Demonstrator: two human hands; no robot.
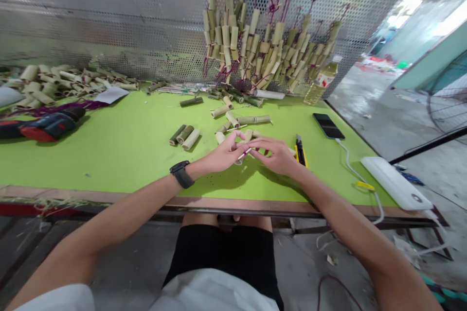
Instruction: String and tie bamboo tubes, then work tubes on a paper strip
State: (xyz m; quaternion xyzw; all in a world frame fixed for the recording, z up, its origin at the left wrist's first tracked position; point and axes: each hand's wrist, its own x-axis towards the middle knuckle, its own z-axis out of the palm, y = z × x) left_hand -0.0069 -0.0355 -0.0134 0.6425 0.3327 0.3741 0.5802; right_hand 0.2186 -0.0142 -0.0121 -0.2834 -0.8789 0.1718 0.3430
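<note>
My left hand (222, 154) and my right hand (274, 154) meet over the middle of the green table (120, 150). Both pinch a thin purple-and-white cord (244, 153) between the fingertips, with a short bamboo tube partly hidden under the fingers. A black watch (181, 174) is on my left wrist. Loose bamboo tubes (185, 136) lie just beyond the hands, more tubes (241, 119) behind them. A yellow utility knife (299, 150) lies right beside my right hand.
Strung bamboo tubes (255, 43) hang on the perforated metal wall. A pile of tubes (54, 82) sits far left by a cordless drill (44, 125). A phone (328, 125), white power bank (396, 182), cable and oil bottle (323, 80) stand at right.
</note>
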